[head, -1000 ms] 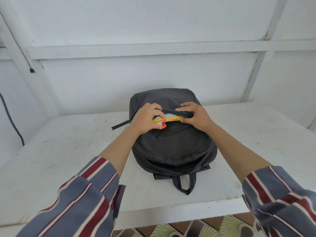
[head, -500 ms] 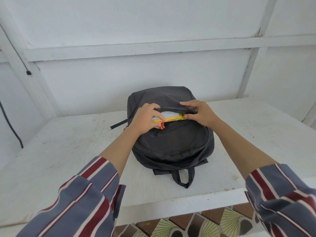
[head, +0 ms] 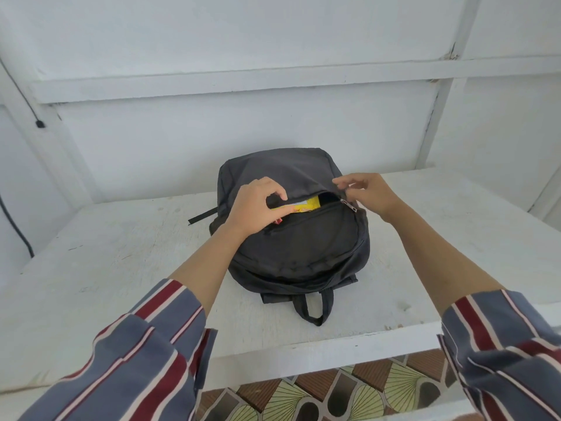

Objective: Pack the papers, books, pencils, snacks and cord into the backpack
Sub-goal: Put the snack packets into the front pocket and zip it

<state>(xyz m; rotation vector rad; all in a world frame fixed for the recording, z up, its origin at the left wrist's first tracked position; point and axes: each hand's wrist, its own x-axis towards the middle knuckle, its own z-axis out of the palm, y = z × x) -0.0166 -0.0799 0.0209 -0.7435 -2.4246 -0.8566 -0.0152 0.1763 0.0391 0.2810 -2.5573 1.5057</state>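
A dark grey backpack [head: 303,247] lies flat on the white table [head: 121,262], its carry loop toward me. Its front pocket is unzipped, and a yellow snack packet [head: 309,204] sticks partly out of the slit. My left hand [head: 258,205] is at the left end of the opening, its curled fingers holding the packet there. At the right end, my right hand [head: 364,192] pinches the pocket's upper edge just above the metal zipper pull [head: 346,205]. The pocket hides the rest of the packet.
A black strap [head: 202,216] pokes out left of the backpack. White walls with wooden rails stand close behind the table. A black cable [head: 18,232] runs down the left wall. Patterned floor tiles [head: 334,396] show below the table's front edge.
My right hand let go of the pocket flap's middle and slid right to the zipper end. The pocket gapes wider, and the packet sits deeper under my left hand.
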